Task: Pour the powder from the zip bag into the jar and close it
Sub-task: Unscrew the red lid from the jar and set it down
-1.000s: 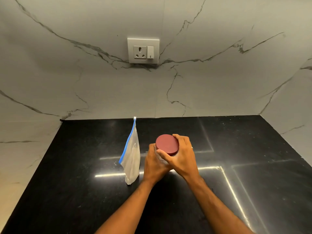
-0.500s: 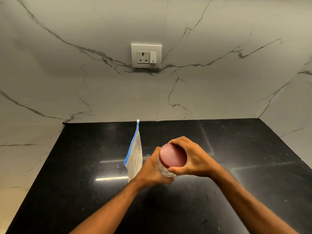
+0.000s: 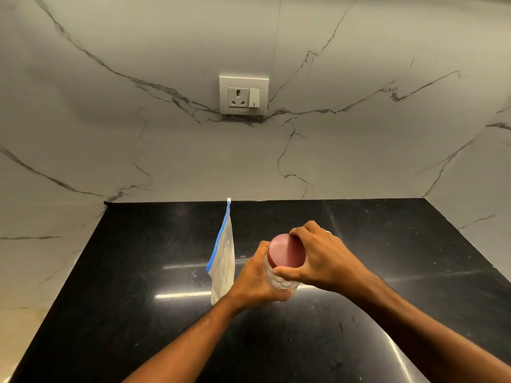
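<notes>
The left hand (image 3: 255, 280) wraps the clear jar (image 3: 279, 281) low on its side, the right hand (image 3: 322, 259) clamps fingers and thumb around the red lid (image 3: 286, 251); the zip bag (image 3: 223, 261) stands upright just left on the black tabletop (image 3: 138, 286)

No readable text, label, brand, number or sign on anything in view.
</notes>
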{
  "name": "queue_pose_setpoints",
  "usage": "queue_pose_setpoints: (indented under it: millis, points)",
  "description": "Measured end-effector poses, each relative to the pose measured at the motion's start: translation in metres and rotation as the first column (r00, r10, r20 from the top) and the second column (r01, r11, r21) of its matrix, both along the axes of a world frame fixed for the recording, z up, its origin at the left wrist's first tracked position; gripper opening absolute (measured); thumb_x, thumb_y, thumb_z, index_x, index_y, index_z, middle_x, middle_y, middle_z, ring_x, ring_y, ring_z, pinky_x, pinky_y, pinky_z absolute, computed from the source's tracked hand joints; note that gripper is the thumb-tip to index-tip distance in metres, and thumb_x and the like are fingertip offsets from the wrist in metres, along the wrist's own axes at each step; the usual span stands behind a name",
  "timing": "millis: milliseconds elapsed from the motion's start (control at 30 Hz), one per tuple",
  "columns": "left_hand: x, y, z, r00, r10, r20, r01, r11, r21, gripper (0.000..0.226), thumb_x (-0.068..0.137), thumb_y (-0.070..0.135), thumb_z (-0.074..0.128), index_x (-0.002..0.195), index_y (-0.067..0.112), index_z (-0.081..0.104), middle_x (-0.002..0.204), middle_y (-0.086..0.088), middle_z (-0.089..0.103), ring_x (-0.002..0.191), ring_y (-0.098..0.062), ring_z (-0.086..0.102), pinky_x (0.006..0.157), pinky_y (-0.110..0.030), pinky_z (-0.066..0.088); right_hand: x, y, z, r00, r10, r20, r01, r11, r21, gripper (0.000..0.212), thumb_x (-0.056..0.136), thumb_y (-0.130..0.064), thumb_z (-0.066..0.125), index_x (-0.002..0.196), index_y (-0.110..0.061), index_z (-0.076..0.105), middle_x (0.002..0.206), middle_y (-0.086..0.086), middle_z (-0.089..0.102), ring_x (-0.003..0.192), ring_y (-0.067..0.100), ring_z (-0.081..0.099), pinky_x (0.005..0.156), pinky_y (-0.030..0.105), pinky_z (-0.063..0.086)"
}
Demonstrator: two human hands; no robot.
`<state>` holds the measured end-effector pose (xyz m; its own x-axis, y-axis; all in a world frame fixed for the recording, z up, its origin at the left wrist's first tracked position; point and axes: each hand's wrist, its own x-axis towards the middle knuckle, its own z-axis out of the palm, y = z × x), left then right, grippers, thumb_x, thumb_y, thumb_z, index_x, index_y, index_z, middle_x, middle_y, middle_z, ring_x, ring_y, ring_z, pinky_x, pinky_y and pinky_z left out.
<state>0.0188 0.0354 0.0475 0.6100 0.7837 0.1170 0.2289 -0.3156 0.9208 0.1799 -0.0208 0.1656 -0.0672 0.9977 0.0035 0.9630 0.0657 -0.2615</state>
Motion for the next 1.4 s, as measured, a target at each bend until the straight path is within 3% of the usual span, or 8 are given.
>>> queue_pose_setpoints:
  millis: [233, 333, 500, 767, 933, 1033, 1267, 1400]
  points:
    - [0.000, -0.006, 0.004, 0.999, -0.024, 0.046, 0.026, 0.999, -0.043, 0.094, 0.068, 0.032, 0.091, 0.128, 0.068, 0.028, 0.123, 0.041, 0.050, 0.124, 0.009, 0.051, 0.089, -0.005, 0.046, 0.012, 0.004, 0.022, 0.960, 0.263, -0.101, -0.279, 0.933, -0.227, 0.096, 0.069, -0.030, 0.080, 0.145, -0.044, 0.022, 0.145, -0.017, 0.027, 0.126, 0.009, 0.027, 0.097, 0.026, 0.042]
    - [0.002, -0.006, 0.006, 0.997, -0.014, 0.072, 0.019, 0.998, -0.061, 0.092, 0.067, 0.034, 0.092, 0.127, 0.066, 0.031, 0.124, 0.031, 0.053, 0.123, 0.003, 0.054, 0.089, -0.011, 0.050, 0.011, 0.003, 0.023, 0.973, 0.199, -0.117, -0.218, 0.958, -0.185, 0.097, 0.072, -0.051, 0.078, 0.148, -0.041, 0.019, 0.149, -0.014, 0.028, 0.131, 0.012, 0.030, 0.101, 0.030, 0.041]
    - [0.004, -0.005, 0.012, 0.999, -0.009, 0.039, 0.011, 0.999, -0.043, 0.088, 0.064, 0.044, 0.090, 0.120, 0.072, 0.028, 0.123, 0.025, 0.052, 0.115, 0.012, 0.054, 0.080, -0.004, 0.048, -0.004, 0.001, 0.016, 0.978, -0.011, 0.209, 0.029, 0.996, -0.083, 0.104, 0.060, -0.092, 0.043, 0.139, -0.025, 0.035, 0.132, -0.002, 0.046, 0.109, 0.016, 0.052, 0.084, 0.027, 0.048]
    - [0.003, -0.010, 0.010, 0.998, -0.034, 0.050, 0.036, 0.999, -0.036, 0.092, 0.069, 0.039, 0.088, 0.132, 0.059, 0.025, 0.125, 0.041, 0.046, 0.118, 0.032, 0.037, 0.082, 0.009, 0.034, 0.002, 0.001, 0.039, 0.928, 0.367, 0.068, -0.349, 0.917, -0.195, 0.089, 0.073, -0.047, 0.077, 0.144, -0.040, 0.025, 0.146, -0.012, 0.028, 0.128, 0.014, 0.032, 0.099, 0.031, 0.046]
    - [-0.001, -0.005, 0.019, 0.999, 0.008, 0.054, -0.006, 0.999, -0.041, 0.088, 0.064, 0.044, 0.089, 0.125, 0.064, 0.029, 0.124, 0.025, 0.051, 0.114, 0.002, 0.059, 0.082, -0.005, 0.049, -0.004, 0.002, 0.037, 0.979, 0.168, 0.117, -0.149, 0.977, -0.150, 0.105, 0.065, -0.083, 0.055, 0.150, -0.032, 0.017, 0.153, -0.004, 0.030, 0.129, 0.022, 0.045, 0.097, 0.034, 0.047]
    - [0.000, -0.005, 0.020, 0.999, 0.032, 0.030, -0.031, 0.999, -0.016, 0.088, 0.063, 0.048, 0.087, 0.122, 0.068, 0.025, 0.118, 0.033, 0.046, 0.106, 0.006, 0.059, 0.075, 0.001, 0.045, -0.011, 0.004, 0.029, 0.968, 0.078, 0.241, -0.056, 0.994, -0.095, 0.106, 0.061, -0.089, 0.042, 0.144, -0.023, 0.030, 0.139, 0.001, 0.047, 0.114, 0.020, 0.055, 0.088, 0.029, 0.049]
    - [-0.002, -0.007, 0.014, 0.999, 0.052, 0.014, -0.052, 0.999, 0.005, 0.098, 0.065, 0.047, 0.086, 0.120, 0.082, 0.012, 0.116, 0.056, 0.039, 0.112, 0.036, 0.036, 0.075, 0.011, 0.032, -0.007, 0.002, 0.043, 0.949, 0.312, 0.034, -0.303, 0.939, -0.165, 0.091, 0.071, -0.046, 0.077, 0.143, -0.041, 0.023, 0.144, -0.013, 0.033, 0.122, 0.012, 0.036, 0.089, 0.021, 0.039]
    - [-0.002, -0.003, 0.020, 0.998, 0.027, 0.051, -0.026, 1.000, -0.016, 0.091, 0.069, 0.040, 0.088, 0.131, 0.060, 0.024, 0.128, 0.035, 0.042, 0.117, 0.029, 0.041, 0.085, 0.005, 0.039, -0.008, 0.002, 0.053, 0.936, 0.351, 0.011, -0.346, 0.926, -0.150, 0.092, 0.073, -0.038, 0.079, 0.145, -0.040, 0.022, 0.149, -0.013, 0.029, 0.128, 0.011, 0.032, 0.096, 0.024, 0.039]
